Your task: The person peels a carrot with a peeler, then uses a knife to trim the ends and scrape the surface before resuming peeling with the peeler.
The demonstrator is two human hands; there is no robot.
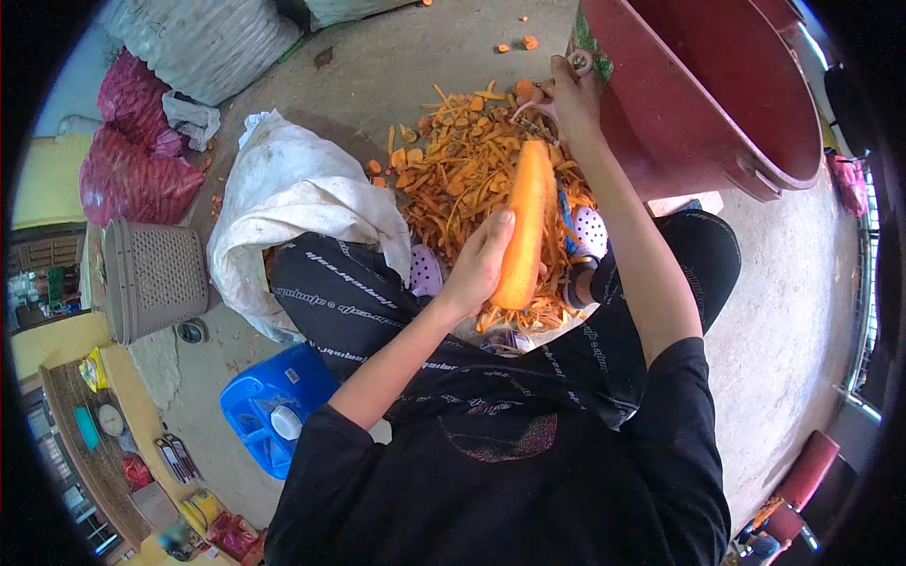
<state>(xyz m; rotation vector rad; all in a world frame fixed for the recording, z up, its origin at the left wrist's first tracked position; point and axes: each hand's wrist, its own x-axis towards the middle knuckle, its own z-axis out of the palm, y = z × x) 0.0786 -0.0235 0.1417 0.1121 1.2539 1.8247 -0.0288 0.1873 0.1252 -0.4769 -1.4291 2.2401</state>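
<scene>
My left hand is closed around the lower part of a large peeled carrot, which points up and away from me. My right hand reaches beyond the carrot, beside the red tub. Its fingers are closed on a small pale-pink tool with a rounded end; its working part is not clear. Below both hands, a heap of orange carrot peelings and cut ends covers the floor between my feet, which wear pale clogs.
A large red tub stands at the upper right. To the left are a white sack, a blue jerrycan, a grey basket and red mesh sacks. A bulky pale sack lies behind them.
</scene>
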